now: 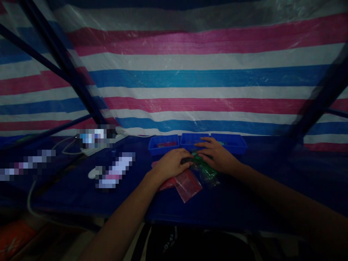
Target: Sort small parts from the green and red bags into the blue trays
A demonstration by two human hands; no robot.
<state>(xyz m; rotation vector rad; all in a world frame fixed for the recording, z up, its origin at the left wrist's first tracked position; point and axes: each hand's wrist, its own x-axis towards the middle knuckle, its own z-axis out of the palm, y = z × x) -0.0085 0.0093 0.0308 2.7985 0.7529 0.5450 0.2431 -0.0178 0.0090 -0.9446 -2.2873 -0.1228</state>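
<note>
Prob. v. light, floppy, slippery & best pinched by a corner, the red bag (189, 185), flat, shiny & translucent, lies on the table (168, 208) by the curled L hand (172, 163) (can't tell if gripping), R hand (219, 156) fanned wide over a green packet (208, 170).

In dim light, a striped plastic tarpaulin (190, 78) in pink, white and blue hangs behind a dark-blue table (223, 206), with dark diagonal struts (72, 78) at both sides.
</note>
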